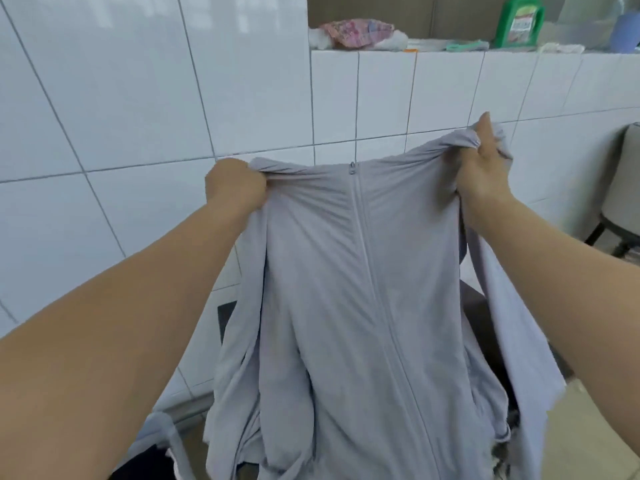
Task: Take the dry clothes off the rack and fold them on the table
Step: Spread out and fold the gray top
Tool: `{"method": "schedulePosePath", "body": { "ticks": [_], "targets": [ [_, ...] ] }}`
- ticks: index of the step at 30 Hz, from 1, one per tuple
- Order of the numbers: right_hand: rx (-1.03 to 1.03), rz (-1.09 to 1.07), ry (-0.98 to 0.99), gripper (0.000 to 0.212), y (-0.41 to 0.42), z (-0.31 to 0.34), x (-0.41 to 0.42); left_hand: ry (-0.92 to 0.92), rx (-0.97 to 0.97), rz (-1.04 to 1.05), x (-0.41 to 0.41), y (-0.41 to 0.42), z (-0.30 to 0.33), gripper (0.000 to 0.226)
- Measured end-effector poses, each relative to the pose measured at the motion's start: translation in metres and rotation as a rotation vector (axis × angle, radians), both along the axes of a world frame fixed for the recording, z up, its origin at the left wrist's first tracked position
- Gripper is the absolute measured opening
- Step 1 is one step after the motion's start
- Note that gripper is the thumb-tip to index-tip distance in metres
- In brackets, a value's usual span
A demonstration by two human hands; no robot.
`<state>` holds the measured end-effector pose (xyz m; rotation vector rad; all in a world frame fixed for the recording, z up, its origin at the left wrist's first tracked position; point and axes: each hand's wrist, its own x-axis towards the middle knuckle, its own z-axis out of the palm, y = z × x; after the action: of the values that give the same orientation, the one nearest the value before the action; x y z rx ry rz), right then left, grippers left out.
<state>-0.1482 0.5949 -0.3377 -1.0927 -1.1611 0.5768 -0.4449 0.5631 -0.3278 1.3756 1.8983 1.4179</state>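
Grey zip garment [363, 306] — white tiled wall [138, 98], cluttered ledge [450, 50]

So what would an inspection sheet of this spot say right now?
Surface: no table in view; white tiled wall behind.
Job's things: grey zip-up garment held up, zipper closed to the top edge.
Clutter: green detergent bottle and pink bundle on the ledge.
Hands: left hand and right hand each grip a top corner of the garment.
Cables: nothing seen.
Surroundings: chair at the right edge.
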Motion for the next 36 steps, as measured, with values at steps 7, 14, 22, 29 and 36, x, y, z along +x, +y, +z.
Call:
{"method": "schedulePosePath", "body": {
  "ticks": [7, 14, 22, 29, 36],
  "targets": [
    [-0.51, 0.17, -0.714, 0.093, 0.044, -0.099, 0.002, 0.299, -0.482, -0.403, 0.014, 0.023, -0.098, 0.096],
    [-0.636, 0.122, -1.068, 0.036, 0.014, -0.191, -0.006, 0.612, -0.729, -0.522, 0.025, 0.006, -0.181, 0.065],
    [-0.725, -0.194, -0.955, 0.021, -0.041, -0.203, 0.024, 0.595, -0.511, -0.258, 0.01, -0.041, -0.191, 0.013],
    [-0.864, -0.04, -0.959, 0.042, -0.106, -0.2, 0.028, 0.698, -0.872, -0.475, 0.02, -0.112, -0.183, 0.06],
    [-0.845, 0.191, -1.033, 0.042, -0.163, -0.191, 0.016, 0.332, -0.657, -0.55, 0.035, -0.155, -0.191, 0.032]
  ]
}}
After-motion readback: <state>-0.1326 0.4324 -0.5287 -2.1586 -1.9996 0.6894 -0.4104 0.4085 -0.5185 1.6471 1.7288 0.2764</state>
